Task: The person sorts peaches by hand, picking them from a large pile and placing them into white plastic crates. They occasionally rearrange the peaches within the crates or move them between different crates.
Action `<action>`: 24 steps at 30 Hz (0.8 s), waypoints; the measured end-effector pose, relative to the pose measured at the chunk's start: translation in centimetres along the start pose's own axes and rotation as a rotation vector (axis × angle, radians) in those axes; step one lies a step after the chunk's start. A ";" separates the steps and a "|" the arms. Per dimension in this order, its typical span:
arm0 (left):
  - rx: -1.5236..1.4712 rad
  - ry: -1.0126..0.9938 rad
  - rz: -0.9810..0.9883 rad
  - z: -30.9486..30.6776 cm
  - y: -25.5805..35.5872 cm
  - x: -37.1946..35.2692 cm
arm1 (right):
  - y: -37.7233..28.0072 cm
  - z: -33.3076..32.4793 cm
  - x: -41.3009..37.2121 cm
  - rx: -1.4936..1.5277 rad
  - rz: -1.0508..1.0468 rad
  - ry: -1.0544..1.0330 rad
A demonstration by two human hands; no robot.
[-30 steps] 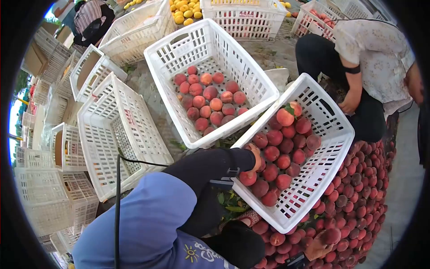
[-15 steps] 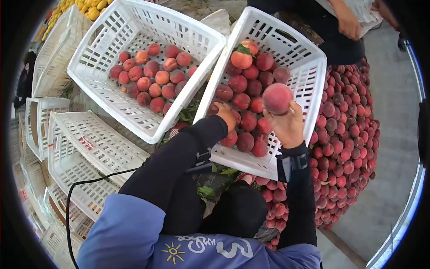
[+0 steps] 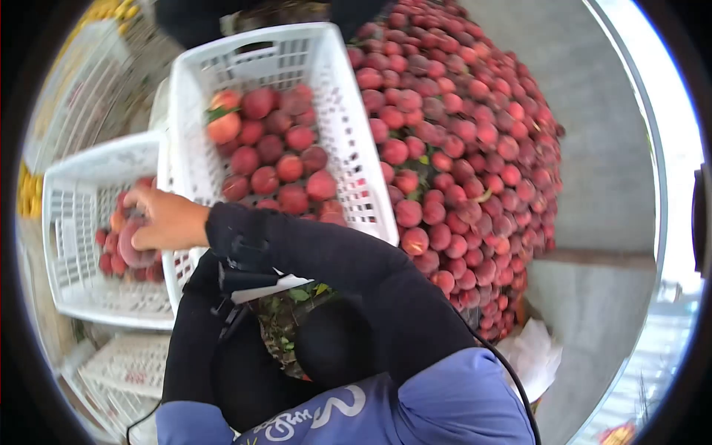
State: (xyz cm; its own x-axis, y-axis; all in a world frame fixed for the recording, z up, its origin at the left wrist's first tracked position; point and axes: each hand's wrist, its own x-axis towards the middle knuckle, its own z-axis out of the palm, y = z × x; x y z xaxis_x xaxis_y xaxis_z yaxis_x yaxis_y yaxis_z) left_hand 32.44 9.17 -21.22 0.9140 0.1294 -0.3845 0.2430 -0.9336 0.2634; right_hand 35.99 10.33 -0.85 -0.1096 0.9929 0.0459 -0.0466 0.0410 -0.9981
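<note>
A: In the head view, what is the right hand (image 3: 170,219) doing?
B: It is reaching across the body to the left part of the frame. Its thumb and fingers are curving narrowly around one peach (image 3: 133,251), so it is holding this fruit.
A: And where exactly is the peach?
B: It is appearing above the left basket (image 3: 111,317), a white one with many holes. Behind it, smaller-looking peaches (image 3: 111,242) are lying inside. I cannot tell if it is touching them.
A: What about the left hand?
B: The right sleeve (image 3: 326,252) is covering that place, so the hand is not showing. I cannot tell how its grip is, or if it is holding something.
A: What is standing in the upper middle of the frame?
B: A second white basket (image 3: 343,141) is standing just beside the first, with more fruit inside. A green leaf (image 3: 220,113) is lying on one of its paler peaches.
A: And to the right of that?
B: A big heap of peaches (image 3: 475,163) is spreading from the upper middle towards the right. A whitish plastic bag (image 3: 530,356) is lying near its lower end, and grey floor (image 3: 604,185) is extending farther right.
</note>
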 end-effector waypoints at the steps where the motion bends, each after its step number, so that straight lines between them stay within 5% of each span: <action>1: -0.041 -0.018 0.028 0.3 -0.7 -0.3 | -1.6 -2.1 -2.0 -0.037 -0.015 -0.002; 5: -0.236 -0.112 0.085 0.3 -2.1 -0.9 | -4.0 -10.5 -14.7 -0.011 -0.157 0.234; 6: -0.067 -0.267 -0.085 -5.0 1.1 -1.9 | -5.1 -12.2 -19.0 0.079 -0.052 0.390; 10: -0.118 -0.302 -0.083 -6.2 1.5 -2.2 | 1.1 -18.1 -37.0 -0.087 0.227 1.139; 12: -0.138 -0.298 -0.098 -6.5 1.8 -2.2 | 7.1 -19.9 -46.1 -0.496 0.306 1.370; 13: -0.135 -0.310 -0.113 -6.9 2.1 -2.3 | 7.5 -20.4 -48.9 -0.429 0.437 1.479; 16: -0.108 -0.338 -0.125 -6.5 1.8 -2.1 | 8.5 -23.4 -53.4 -1.101 0.545 1.466; 19: -0.145 -0.326 -0.106 -6.6 1.6 -2.2 | 7.3 -26.3 -53.4 -1.419 0.657 1.377; 24: -0.151 -0.330 -0.074 -6.5 1.4 -2.0 | 8.9 -29.1 -51.2 -1.508 0.962 1.106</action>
State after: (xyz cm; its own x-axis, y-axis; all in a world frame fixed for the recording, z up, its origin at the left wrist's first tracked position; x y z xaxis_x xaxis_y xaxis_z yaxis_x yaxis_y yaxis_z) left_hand 33.08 9.76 -14.30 0.7442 0.0576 -0.6654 0.3725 -0.8627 0.3420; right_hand 70.07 -36.93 -13.27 0.9198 0.3639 0.1466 0.3627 -0.9312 0.0355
